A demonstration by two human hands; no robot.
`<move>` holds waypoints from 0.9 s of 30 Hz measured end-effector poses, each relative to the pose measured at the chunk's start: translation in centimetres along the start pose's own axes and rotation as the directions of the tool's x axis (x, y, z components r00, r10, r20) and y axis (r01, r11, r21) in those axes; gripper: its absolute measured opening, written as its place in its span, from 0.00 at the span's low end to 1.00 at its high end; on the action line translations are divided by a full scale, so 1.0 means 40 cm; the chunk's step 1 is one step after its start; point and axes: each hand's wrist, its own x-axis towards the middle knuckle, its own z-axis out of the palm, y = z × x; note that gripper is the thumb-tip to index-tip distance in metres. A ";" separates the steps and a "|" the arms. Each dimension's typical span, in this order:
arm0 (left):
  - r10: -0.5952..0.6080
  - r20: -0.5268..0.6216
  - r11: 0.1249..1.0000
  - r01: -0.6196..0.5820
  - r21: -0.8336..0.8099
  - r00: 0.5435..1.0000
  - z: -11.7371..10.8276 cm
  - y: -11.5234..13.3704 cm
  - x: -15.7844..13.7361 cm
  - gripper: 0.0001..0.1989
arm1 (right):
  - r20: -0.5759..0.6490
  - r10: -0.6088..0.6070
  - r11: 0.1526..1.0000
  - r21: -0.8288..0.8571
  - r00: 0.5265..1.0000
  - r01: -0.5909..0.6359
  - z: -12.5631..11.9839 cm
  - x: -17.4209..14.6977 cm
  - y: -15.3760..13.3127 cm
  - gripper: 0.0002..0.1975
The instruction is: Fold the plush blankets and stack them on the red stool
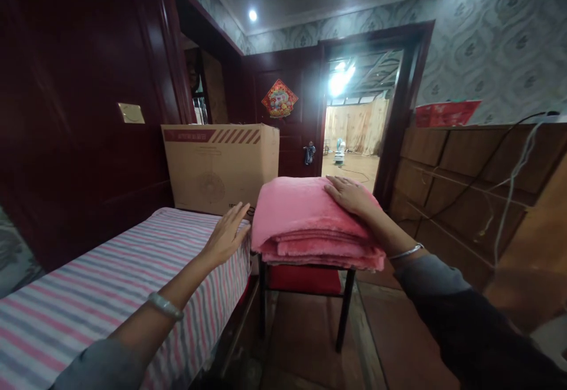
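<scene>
A folded pink fleece blanket [301, 213] lies in layers on a dark-legged chair [348, 310] straight ahead. My right hand [349, 195] rests flat on the blanket's top, toward its right side, fingers stretched out. Just left of the blanket, my left hand [228, 233] hovers over the edge of a striped sheet [133, 278] in pink, grey and white. Its fingers are extended and hold nothing. Whether the left hand touches the sheet, I cannot tell.
Behind the striped sheet stands a large cardboard box [221, 165]. Stacked brown boxes [469, 171] line the right wall, with a red basket [447, 112] on top and cables hanging down. Beyond an open doorway, a fan [339, 150] stands on the floor.
</scene>
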 end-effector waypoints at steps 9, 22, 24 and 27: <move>-0.303 0.036 0.949 0.305 -0.086 0.952 0.042 -0.181 -0.421 0.32 | -0.029 0.015 1.000 0.008 0.999 -0.014 -0.042 -0.084 -0.014 0.27; -0.420 -0.185 0.895 0.440 0.079 0.888 -0.033 -0.453 -1.086 0.20 | -0.081 -0.680 0.563 0.578 0.728 0.590 0.148 -0.479 -0.488 0.16; -0.459 -0.224 0.855 0.496 0.152 0.860 -0.068 -0.401 -1.156 0.21 | -0.001 -0.766 0.490 0.647 0.643 0.585 0.233 -0.520 -0.566 0.14; -0.566 -0.234 0.726 0.612 0.313 0.791 -0.135 -0.272 -1.227 0.22 | -0.003 -0.800 0.412 0.724 0.600 0.554 0.320 -0.550 -0.669 0.16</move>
